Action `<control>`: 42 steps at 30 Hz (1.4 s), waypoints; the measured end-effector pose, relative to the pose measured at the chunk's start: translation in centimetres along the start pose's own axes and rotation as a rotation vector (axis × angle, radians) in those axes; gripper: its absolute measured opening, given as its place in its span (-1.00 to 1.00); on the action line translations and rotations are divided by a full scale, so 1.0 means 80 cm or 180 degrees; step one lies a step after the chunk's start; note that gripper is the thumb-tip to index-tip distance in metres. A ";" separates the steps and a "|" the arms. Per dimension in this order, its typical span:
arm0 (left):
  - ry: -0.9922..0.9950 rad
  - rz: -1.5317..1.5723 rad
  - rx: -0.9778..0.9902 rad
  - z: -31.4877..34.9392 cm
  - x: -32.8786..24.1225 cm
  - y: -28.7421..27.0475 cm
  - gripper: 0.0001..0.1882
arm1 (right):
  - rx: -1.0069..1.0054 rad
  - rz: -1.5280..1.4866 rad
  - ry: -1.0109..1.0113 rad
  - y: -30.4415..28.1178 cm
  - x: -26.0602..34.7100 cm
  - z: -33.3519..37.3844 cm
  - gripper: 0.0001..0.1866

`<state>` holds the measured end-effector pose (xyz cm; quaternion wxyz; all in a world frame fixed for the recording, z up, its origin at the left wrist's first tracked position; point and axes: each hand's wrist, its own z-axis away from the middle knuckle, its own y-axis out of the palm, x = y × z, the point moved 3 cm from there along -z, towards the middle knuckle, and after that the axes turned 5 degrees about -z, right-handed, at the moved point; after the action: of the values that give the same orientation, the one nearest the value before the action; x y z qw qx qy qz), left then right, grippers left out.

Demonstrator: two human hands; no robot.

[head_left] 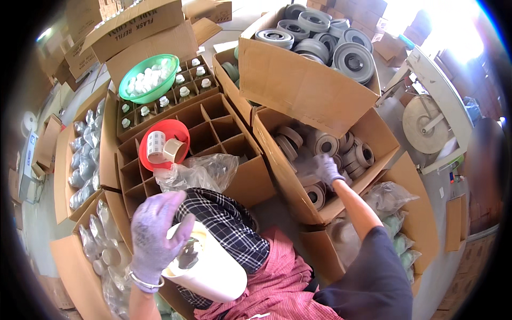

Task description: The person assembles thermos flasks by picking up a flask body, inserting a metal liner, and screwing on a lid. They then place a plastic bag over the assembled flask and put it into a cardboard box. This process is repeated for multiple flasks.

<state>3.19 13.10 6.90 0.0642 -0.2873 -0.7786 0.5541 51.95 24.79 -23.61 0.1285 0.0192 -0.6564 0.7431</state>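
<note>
My left hand, in a pale purple-grey glove, is closed over the rim of a white cylindrical flask body. The body lies tilted across my lap, and something shiny shows inside its open end. Stretched out to the right, my gloved right hand reaches down into an open carton. Round grey plastic parts with hollow middles lie around it. Its fingertips are blurred among them, so whether they grip one is unclear.
Ahead stands a divided carton with a red bowl holding label rolls. Behind it, a green bowl of white caps rests on bottle tops. Another carton of grey parts overhangs the right one. Cartons of bagged items flank me.
</note>
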 end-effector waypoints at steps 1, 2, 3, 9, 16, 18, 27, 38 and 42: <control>0.0015 0.0006 0.0033 0.000 -0.003 0.003 -0.63 | 0.0231 0.0411 -0.0107 0.021 0.010 -0.004 -0.40; 0.0066 -0.0022 0.0059 0.004 -0.005 0.008 -0.65 | 0.0460 0.0831 -0.0207 0.044 0.014 -0.005 -0.36; 0.0092 0.0094 0.0084 0.006 -0.009 0.015 -0.65 | 0.0362 0.1317 -0.0424 0.087 -0.011 -0.002 -0.39; -0.0326 0.0647 0.0209 0.051 -0.001 0.025 -0.66 | 0.1247 0.1228 0.0416 0.152 0.010 0.010 -0.69; -0.0432 0.0761 -0.0068 0.041 0.006 0.021 -0.69 | -0.0624 0.0165 -0.0018 -0.065 0.040 0.082 -0.54; -0.0429 0.0748 -0.0275 0.027 0.012 0.018 -0.69 | -0.0760 -0.1268 0.0153 -0.161 0.081 0.106 -0.58; -0.1664 0.5550 -0.0234 -0.012 0.017 0.017 -0.51 | -0.0053 -0.4342 -0.2102 -0.237 0.400 0.152 -0.30; -0.1722 0.3308 -0.2354 0.059 0.058 0.005 -0.43 | 0.2284 -0.4363 -0.1096 -0.281 0.520 0.185 -0.65; -0.1974 0.3960 -0.1862 0.064 0.065 0.002 -0.47 | -0.1345 -0.1559 -0.4330 -0.280 0.536 0.196 -0.35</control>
<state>-3.18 11.58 3.67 -0.5617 -0.5102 -0.5705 0.3142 13.15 18.85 8.77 -0.1427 0.5943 -0.6966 0.3758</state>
